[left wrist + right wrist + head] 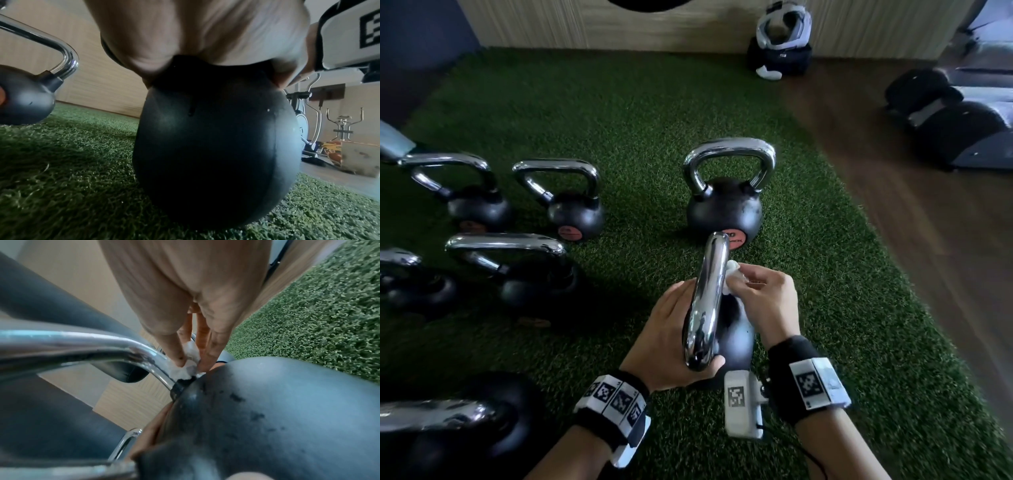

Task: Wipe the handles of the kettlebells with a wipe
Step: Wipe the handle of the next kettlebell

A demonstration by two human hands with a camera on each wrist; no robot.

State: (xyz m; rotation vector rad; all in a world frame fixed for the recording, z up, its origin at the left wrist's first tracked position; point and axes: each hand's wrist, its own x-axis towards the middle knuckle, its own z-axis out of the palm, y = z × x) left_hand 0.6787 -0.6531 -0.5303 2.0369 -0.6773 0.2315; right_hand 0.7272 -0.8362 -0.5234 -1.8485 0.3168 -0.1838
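A black kettlebell stands on the green turf right in front of me, its chrome handle seen end-on. My left hand grips the near end of that handle, the thumb tucked under it; in the left wrist view the palm covers the top of the black ball. My right hand pinches a crumpled white wipe against the far leg of the handle. In the right wrist view the wipe sits low on the chrome bar, just above the ball.
Several more chrome-handled kettlebells stand on the turf: one just beyond, others to the left and at the near left. Wood floor lies to the right, with gym equipment and a dark bag at the back.
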